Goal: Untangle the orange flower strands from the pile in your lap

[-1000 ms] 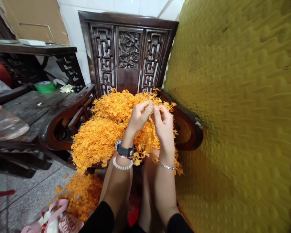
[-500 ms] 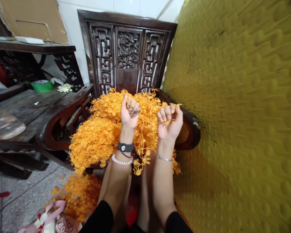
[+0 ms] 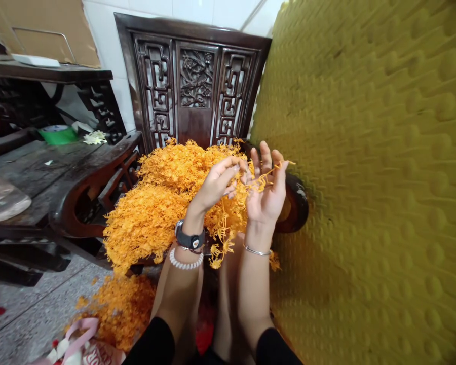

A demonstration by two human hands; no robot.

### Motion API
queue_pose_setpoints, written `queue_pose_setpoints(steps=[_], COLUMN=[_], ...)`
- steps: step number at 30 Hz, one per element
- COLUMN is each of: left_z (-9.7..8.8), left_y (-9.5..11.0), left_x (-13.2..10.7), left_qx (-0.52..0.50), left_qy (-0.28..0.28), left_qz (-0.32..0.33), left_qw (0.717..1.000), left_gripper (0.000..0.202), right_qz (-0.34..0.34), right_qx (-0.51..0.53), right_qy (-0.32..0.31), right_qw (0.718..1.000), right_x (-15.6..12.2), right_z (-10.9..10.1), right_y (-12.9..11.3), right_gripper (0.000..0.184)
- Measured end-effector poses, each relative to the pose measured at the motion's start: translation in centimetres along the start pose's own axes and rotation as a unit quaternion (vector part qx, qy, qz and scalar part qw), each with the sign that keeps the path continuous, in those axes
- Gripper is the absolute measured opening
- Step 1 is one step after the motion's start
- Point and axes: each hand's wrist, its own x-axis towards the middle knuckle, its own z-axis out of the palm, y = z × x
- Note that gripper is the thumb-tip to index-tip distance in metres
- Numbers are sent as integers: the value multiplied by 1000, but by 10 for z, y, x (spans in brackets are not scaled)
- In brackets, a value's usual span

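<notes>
Orange floral strand (image 3: 266,176) slanting up rightward

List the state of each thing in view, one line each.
left hand, half-curled, fingertips at the strand
right hand, open, palm showing, fingers spread
thin orange fringed strand, draped across the right palm
fluffy orange strand heap, piled on the chair seat
dark carved wooden chair, upright
loose orange strands, scattered on the floor
</notes>
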Motion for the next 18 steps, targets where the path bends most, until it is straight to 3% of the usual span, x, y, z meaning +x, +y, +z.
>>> queue_pose_setpoints(steps=[3,6,8,10,13,15,18], left_z=[6,8,8,8,6,4,0], left_y=[5,9,9,7,4,4,8], left_x=[-3,-5,-5,-4,-2,-1,-2], left_qx=[109,260,314,306,240,209,191], left_qy=[-8,-7,-1,-2,32,74,90], left_qz=[61,113,120,130,149,155,148], left_qw=[992,959,942,943,959,963,966], left_gripper=[18,30,26,19,27,30,32], right_qz=[0,8,14,15,18,58,149], right_qx=[7,-6,-39,-61,-72,-88,-108], right_qy=[3,15,33,75,129,85,-64], right_qw=[1000,1000,999,995,989,991,981], right_x=[-2,-4,-4,-5,-5,-5,-6], right_z=[4,7,8,8,5,0,-5], right_y=[1,2,4,6,6,4,-2], right_gripper=[33,34,35,33,25,27,44])
